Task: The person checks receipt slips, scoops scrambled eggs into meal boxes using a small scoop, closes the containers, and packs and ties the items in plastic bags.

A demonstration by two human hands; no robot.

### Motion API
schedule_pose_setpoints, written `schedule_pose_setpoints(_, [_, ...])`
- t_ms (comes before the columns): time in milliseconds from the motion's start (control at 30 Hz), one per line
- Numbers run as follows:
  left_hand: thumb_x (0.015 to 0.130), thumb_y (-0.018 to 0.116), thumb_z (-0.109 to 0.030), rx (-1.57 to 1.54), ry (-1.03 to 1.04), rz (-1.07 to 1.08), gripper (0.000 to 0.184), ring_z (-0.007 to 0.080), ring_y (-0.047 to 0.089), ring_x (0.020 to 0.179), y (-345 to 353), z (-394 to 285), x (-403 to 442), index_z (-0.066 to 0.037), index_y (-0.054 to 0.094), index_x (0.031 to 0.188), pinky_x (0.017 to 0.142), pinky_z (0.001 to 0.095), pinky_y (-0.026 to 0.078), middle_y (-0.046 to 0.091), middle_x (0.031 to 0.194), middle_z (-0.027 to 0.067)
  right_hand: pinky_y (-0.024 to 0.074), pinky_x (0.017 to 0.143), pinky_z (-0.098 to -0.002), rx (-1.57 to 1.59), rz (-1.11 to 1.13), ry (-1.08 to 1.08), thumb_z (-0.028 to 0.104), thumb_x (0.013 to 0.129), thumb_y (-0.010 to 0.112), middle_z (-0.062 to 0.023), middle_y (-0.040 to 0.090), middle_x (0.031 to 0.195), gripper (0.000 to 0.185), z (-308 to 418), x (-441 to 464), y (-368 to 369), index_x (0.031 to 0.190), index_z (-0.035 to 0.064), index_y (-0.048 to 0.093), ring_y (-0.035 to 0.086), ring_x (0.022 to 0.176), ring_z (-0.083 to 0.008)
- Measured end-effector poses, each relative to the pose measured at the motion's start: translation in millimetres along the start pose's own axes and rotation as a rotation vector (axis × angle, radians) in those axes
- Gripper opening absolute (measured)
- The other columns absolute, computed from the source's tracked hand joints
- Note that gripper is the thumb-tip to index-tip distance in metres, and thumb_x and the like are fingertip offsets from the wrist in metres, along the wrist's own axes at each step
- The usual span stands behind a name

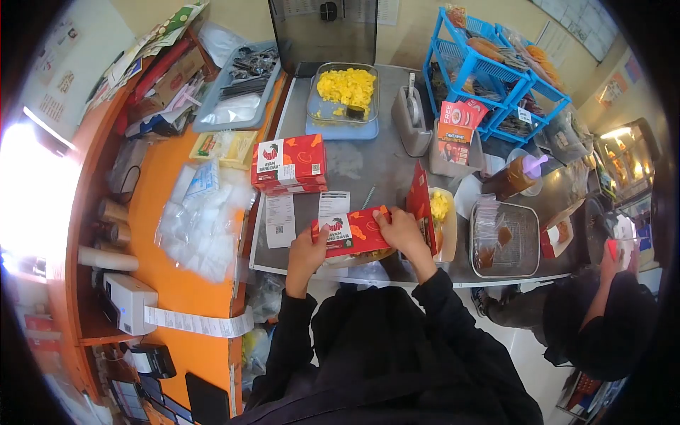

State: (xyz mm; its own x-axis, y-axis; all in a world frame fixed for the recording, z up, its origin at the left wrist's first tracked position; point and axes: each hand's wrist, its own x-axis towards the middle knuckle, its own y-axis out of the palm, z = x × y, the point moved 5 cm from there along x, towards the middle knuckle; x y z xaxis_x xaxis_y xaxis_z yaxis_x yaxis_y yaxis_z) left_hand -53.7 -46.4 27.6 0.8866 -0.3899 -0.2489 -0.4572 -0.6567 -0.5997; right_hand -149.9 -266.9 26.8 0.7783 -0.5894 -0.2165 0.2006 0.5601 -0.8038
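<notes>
A red cardboard takeaway box [361, 228] with a printed white patch lies at the front edge of the metal counter. My left hand [309, 253] grips its left end, thumb on the lid. On its right end my right hand [402, 235] is closed, thumb also on top. Some contents show along the box's near side. Right beside my right hand stands another takeaway box [445, 244], lid raised, with yellow food inside. Paper receipts [280, 221] lie behind and left of my hands. Closed red boxes [290, 161] are stacked farther back.
A glass container [377, 113] of yellow food stands at the back. To the right are a wire basket [473, 248] with sauce sachets, a sauce bottle [511, 178] and blue racks [464, 60]. A printer [129, 304] trails paper on the left. Another person [602, 312] holds a box at right.
</notes>
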Motion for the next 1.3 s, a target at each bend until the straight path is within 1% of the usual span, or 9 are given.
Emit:
schedule_pose_setpoints(200, [0.099,0.05,-0.03,0.103,0.028,-0.005,0.046,0.0476,0.063,0.096,17,-3,-10,0.008,0.051,0.124,0.082,0.0514,0.049,0.067,0.098,0.0294,0.0517,0.076,-0.0534,0.029,-0.096,-0.121,0.028,0.099,0.048,-0.0307,0.066,0.085,0.037,-8,-6,7,0.113,-0.0022,0.063,0.065,0.085,-0.0469])
schedule_pose_setpoints(400, [0.102,0.042,-0.022,-0.085,0.276,-0.193,0.052,0.0461,0.059,0.108,51,29,-16,0.013,0.033,0.14,0.094,0.048,0.045,0.058,0.12,0.0341,0.0507,0.079,-0.0515,0.209,-0.284,-0.13,0.023,0.102,0.04,-0.0299,0.066,0.089,0.04,-31,-23,39,0.126,-0.0029,0.058,0.064,0.086,-0.0467])
schedule_pose_setpoints(500, [0.105,0.036,-0.025,-0.196,0.332,-0.133,0.056,0.0435,0.047,0.129,59,45,-15,0.01,0.022,0.147,0.1,0.0432,0.042,0.046,0.136,0.0351,0.0465,0.096,-0.0457,0.307,-0.256,-0.218,0.021,0.102,0.042,-0.0338,0.057,0.119,0.042,-39,-22,43,0.137,-0.0019,0.049,0.057,0.112,-0.0441])
schedule_pose_setpoints(600, [0.101,0.046,-0.029,-0.132,0.53,-0.236,0.063,0.0442,0.026,0.142,50,39,-7,0.009,0.025,0.147,0.113,0.0462,0.029,0.028,0.151,0.0308,0.0361,0.109,-0.0472,0.276,-0.228,-0.373,0.017,0.099,0.049,-0.0331,0.038,0.142,0.05,-41,-33,38,0.144,-0.0015,0.038,0.039,0.132,-0.0463])
schedule_pose_setpoints(733, [0.088,0.06,-0.052,0.502,0.908,0.085,0.084,0.0471,0.015,0.145,24,-8,-20,-0.002,0.031,0.149,0.115,0.0509,0.026,0.02,0.155,0.0279,0.0286,0.115,-0.0486,-0.054,0.124,-0.581,0.016,0.092,0.062,-0.0284,0.021,0.155,0.07,-20,-69,9,0.15,0.0019,0.026,0.024,0.143,-0.0459])
schedule_pose_setpoints(867, [0.077,0.067,-0.063,0.729,1.03,0.213,0.091,0.0506,0.021,0.141,29,-15,-12,-0.01,0.041,0.146,0.113,0.0534,0.031,0.026,0.151,0.0276,0.0289,0.115,-0.0531,-0.357,0.194,-0.68,0.022,0.085,0.069,-0.0309,0.027,0.152,0.075,-13,-76,11,0.147,-0.0017,0.033,0.025,0.141,-0.0505])
schedule_pose_setpoints(967, [0.079,0.067,-0.06,0.803,1.061,0.195,0.086,0.0503,0.026,0.138,34,-11,-8,-0.009,0.042,0.144,0.111,0.0526,0.034,0.029,0.149,0.0282,0.0372,0.108,-0.0558,-0.785,-0.028,-0.905,0.016,0.089,0.057,-0.0374,0.035,0.144,0.059,-11,-80,29,0.141,-0.0064,0.04,0.035,0.134,-0.0546])
schedule_pose_setpoints(1067, [0.082,0.066,-0.056,0.829,1.086,0.191,0.082,0.0504,0.029,0.137,36,-4,-1,-0.009,0.041,0.144,0.11,0.0517,0.036,0.031,0.147,0.0284,0.0391,0.106,-0.0576,-0.835,-0.201,-0.951,0.015,0.092,0.05,-0.0405,0.04,0.138,0.053,-18,-77,38,0.138,-0.0092,0.043,0.036,0.131,-0.0592])
schedule_pose_setpoints(1300, [0.087,0.063,-0.051,0.771,1.027,0.309,0.069,0.0552,0.019,0.139,37,-1,3,-0.024,0.041,0.147,0.111,0.0536,0.034,0.021,0.154,0.0293,0.0427,0.104,-0.0521,-0.577,0.01,-0.85,0.013,0.093,0.048,-0.0417,0.034,0.143,0.039,-16,-74,25,0.128,-0.0031,0.045,0.03,0.132,-0.064])
